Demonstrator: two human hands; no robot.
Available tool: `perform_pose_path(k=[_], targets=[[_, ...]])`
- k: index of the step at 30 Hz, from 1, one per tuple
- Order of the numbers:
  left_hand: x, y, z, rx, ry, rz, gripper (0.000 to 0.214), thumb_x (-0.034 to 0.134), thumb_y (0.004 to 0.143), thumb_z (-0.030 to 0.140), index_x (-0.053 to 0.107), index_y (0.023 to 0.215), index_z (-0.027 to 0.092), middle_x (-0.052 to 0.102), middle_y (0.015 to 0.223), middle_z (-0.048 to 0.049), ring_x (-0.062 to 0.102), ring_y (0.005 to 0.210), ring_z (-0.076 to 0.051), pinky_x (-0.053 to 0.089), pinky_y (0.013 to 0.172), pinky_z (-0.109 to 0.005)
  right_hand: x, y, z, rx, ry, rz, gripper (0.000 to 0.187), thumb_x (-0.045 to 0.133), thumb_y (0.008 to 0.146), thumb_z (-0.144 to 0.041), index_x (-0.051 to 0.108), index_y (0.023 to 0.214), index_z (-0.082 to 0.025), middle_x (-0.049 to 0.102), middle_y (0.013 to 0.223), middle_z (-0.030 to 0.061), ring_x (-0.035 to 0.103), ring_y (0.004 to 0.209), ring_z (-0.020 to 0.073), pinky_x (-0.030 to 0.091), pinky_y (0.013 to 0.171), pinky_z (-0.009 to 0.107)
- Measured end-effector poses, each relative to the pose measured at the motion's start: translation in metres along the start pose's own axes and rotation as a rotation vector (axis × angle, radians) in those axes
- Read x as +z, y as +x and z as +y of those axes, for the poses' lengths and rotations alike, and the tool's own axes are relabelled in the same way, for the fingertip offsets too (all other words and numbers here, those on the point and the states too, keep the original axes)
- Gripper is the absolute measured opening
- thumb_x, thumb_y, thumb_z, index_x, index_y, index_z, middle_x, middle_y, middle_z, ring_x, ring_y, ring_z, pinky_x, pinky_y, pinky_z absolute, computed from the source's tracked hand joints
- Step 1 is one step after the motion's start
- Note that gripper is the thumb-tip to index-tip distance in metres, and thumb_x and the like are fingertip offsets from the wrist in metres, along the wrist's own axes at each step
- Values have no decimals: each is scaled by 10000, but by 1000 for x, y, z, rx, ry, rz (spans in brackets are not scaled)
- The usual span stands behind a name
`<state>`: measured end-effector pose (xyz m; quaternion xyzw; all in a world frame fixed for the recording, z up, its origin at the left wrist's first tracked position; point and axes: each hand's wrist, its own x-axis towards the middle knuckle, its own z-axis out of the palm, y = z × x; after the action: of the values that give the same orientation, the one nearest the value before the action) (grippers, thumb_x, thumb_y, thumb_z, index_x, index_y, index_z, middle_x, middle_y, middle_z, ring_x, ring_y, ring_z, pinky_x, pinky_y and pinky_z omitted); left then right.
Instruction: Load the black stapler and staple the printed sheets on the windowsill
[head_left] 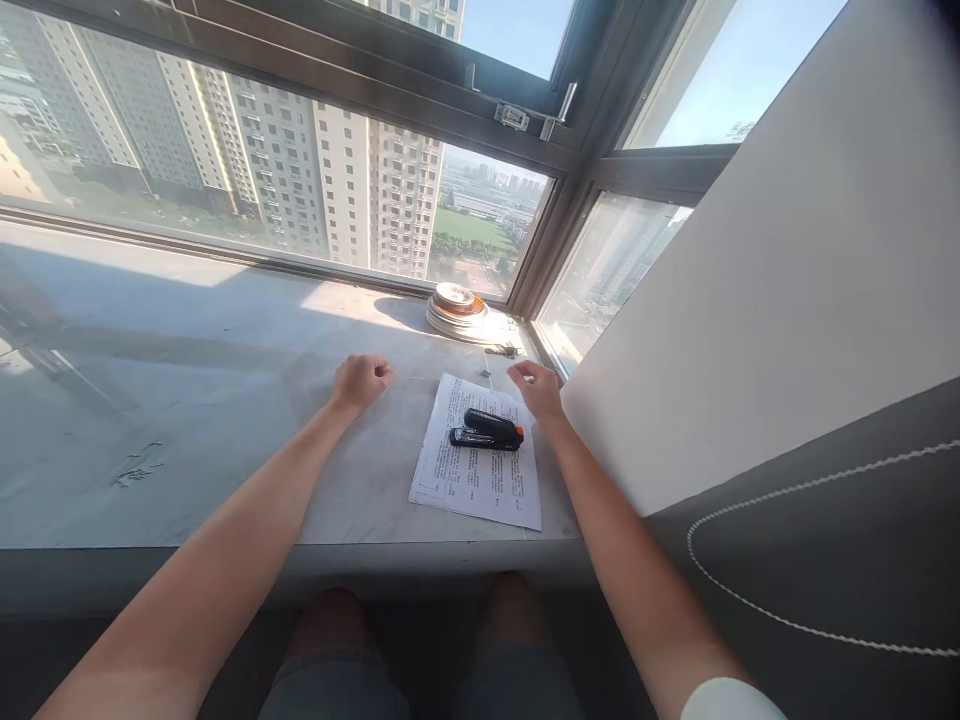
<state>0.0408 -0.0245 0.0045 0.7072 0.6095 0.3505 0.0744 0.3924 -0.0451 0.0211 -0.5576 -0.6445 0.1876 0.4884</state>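
Observation:
A black stapler (487, 430) with a red part at its right end lies across printed sheets of paper (480, 490). Its upper arm is raised from the base at the left end. My left hand (362, 382) is closed in a loose fist over the sill, to the left of the paper and apart from it. At the paper's upper right corner is my right hand (537, 390), fingers curled in toward the thumb. I see nothing in either hand. Beyond the paper, near my right hand, lies a tiny dark piece (485, 372) that I cannot make out.
Stacked round coils or rolls (459, 312) sit in the window corner, with dark scraps (504, 351) beside them. The pale sill (225, 430) ends at a front edge above my knees. A white wall panel (750, 300) and a hanging bead chain (720, 585) are on the right.

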Motion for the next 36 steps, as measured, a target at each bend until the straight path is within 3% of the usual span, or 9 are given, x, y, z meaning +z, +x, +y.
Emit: perform_pose_path(k=[4,9,15,22,26,32,36], targets=[[0,0,0,-49,14,45,269,546,753,294,376,556,227,420,543,-9,397,561,-183,235,575,-321,27,16,16,-55,-26,-155,294,615,938,-475,753,1021,-228,707,1306,84,648,1213,274,546,996,447],[-1,0,1,-90,-18,136,308,575,769,271,359,555,220,409,535,-3,361,541,-171,217,571,-326,61,12,30,-137,-318,-423,378,632,957,-412,667,1287,-230,527,1555,105,475,1454,303,351,1229,525],[-6,0,4,-219,-107,313,389,549,915,310,378,576,223,423,555,-2,351,554,-173,232,589,-324,109,21,3,-245,-429,-636,487,490,1043,-423,489,1493,-236,345,1677,94,255,1582,286,180,1279,619],[-15,3,2,-410,-212,521,348,422,1001,210,429,654,236,474,603,-11,441,615,-207,264,614,-323,167,40,-33,-385,-332,-768,560,509,1023,-449,431,1542,-255,367,1669,63,334,1550,277,155,1289,608],[-15,2,1,-463,-160,563,347,441,1013,208,440,667,234,521,642,-28,471,629,-216,235,608,-329,190,48,-45,-434,-297,-820,528,492,1021,-420,455,1525,-270,357,1673,56,289,1570,269,122,1283,634],[-16,1,3,-488,-138,568,355,451,1019,221,449,664,231,571,672,-48,501,646,-226,222,614,-335,208,50,-56,-473,-150,-925,517,494,971,-271,500,1488,-281,331,1685,36,223,1594,247,75,1286,642],[-17,1,2,-489,-132,564,365,454,1007,227,412,644,232,555,645,-40,472,617,-217,219,611,-339,209,47,-57,-449,-33,-863,589,517,934,-240,461,1521,-252,263,1711,47,136,1614,238,74,1301,605]])
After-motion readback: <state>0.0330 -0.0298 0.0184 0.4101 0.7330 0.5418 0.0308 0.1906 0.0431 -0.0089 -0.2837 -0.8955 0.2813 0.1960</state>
